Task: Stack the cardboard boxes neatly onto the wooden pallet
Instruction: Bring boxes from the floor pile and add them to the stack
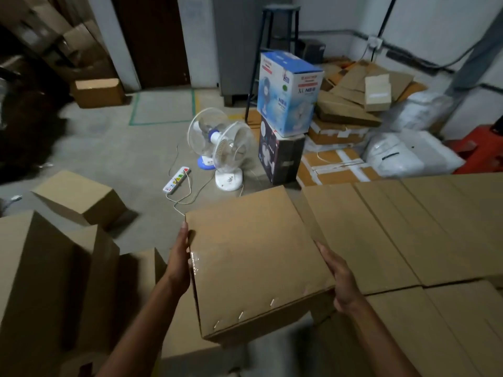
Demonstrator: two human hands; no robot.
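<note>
I carry a plain cardboard box (pixel 255 257) in front of me, its stapled edge towards me. My left hand (pixel 178 257) presses flat against its left side with straight fingers. My right hand (pixel 341 278) presses flat against its right side. To the right lies a layer of stacked cardboard boxes (pixel 408 235) with level tops; the carried box sits at that layer's left edge, slightly tilted. The wooden pallet is hidden under the boxes.
More loose cardboard boxes (pixel 49 281) stand at the left, one (pixel 79 197) further out on the floor. Two table fans (pixel 220 148), a power strip (pixel 176 180) with cables, printed fan cartons (pixel 288 93), a stool (pixel 277 44) and bagged goods (pixel 402 156) lie beyond.
</note>
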